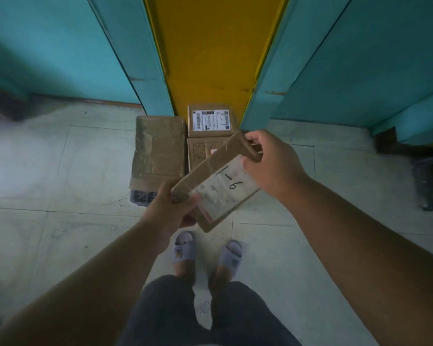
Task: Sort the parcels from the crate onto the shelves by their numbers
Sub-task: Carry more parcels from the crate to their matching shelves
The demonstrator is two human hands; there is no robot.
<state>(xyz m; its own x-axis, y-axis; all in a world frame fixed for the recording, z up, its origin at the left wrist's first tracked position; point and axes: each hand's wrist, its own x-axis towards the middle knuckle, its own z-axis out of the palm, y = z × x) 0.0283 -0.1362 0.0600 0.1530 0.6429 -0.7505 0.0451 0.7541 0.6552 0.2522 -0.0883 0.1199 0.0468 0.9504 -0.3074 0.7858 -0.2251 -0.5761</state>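
I hold a flat brown parcel (218, 181) in both hands above the floor; its white label is hand-marked "1-6". My left hand (169, 208) grips its near left corner. My right hand (268, 161) grips its far right end. Below it lie more parcels: a large taped brown parcel (158, 148), a small box with a printed label marked "2-7" (210, 121), and a patterned box (200, 151) partly hidden by the held parcel. A dark crate edge (141, 197) shows under the large parcel.
Teal shelf units stand to the left (60, 53) and right (360, 66), with a yellow panel (213, 51) between them. Pale tiled floor (60, 171) surrounds the parcels. My feet in grey slippers (183, 248) stand just behind. A dark object (430, 181) sits at the right edge.
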